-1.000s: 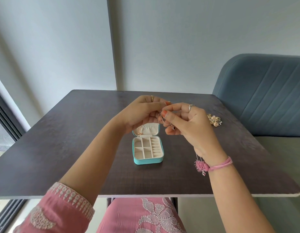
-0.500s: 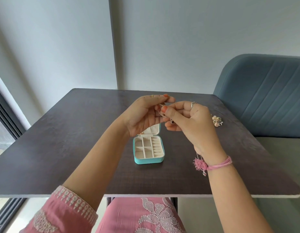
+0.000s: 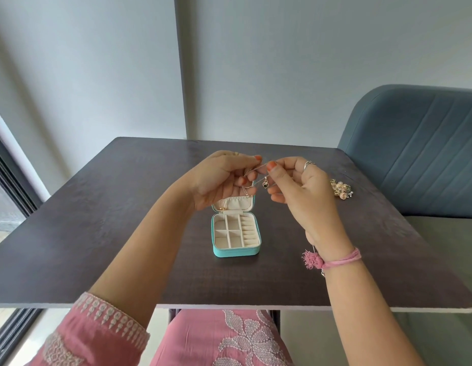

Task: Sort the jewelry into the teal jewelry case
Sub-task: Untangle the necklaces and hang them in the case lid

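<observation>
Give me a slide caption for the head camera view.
Both hands pinch a thin pendant necklace above the open teal jewelry case.

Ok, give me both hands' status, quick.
Left hand: pinching the necklace chain.
Right hand: pinching the same chain, pendant hanging below.

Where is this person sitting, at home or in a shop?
Probably a room at home, though I can't be sure. There is a dark table against a plain wall, a padded blue chair beside it, and a window frame on the left.
</observation>
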`<state>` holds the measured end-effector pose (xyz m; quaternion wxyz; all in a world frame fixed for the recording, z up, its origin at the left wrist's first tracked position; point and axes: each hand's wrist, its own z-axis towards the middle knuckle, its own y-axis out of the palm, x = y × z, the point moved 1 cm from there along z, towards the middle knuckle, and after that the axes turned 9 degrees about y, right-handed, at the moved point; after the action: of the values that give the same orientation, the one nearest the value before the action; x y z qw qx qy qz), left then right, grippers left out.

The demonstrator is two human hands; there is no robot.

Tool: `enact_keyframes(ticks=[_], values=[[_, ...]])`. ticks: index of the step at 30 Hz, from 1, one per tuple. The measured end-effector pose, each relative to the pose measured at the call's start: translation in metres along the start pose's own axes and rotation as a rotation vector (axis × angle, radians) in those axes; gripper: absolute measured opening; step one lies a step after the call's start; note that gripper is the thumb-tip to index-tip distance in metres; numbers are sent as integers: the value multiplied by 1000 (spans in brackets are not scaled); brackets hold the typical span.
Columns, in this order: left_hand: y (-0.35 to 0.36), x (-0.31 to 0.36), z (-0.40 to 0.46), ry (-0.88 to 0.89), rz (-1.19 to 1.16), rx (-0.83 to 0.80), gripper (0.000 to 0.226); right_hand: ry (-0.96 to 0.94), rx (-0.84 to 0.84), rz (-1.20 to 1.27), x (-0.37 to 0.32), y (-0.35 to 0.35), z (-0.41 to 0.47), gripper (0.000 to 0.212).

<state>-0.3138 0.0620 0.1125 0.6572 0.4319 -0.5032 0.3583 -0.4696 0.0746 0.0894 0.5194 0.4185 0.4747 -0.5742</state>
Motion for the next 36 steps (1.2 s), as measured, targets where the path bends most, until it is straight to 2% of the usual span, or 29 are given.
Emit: enact_keyframes(ticks=[5, 14, 21, 27, 36], values=[[0, 3, -2, -29, 172, 7, 28, 12, -28, -8, 2, 3, 1, 6], [-4, 8, -1, -29, 171, 27, 26, 130, -95, 64, 6, 4, 3, 12], [-5, 13, 0, -1, 205, -50, 20, 108, -157, 138, 0, 3, 4, 15], [-4, 15, -2, 29, 192, -109, 24, 97, -195, 114, -8, 0, 7, 28], [-7, 12, -1, -2, 96, -111, 24, 47, -246, 72, -11, 0, 11, 7]])
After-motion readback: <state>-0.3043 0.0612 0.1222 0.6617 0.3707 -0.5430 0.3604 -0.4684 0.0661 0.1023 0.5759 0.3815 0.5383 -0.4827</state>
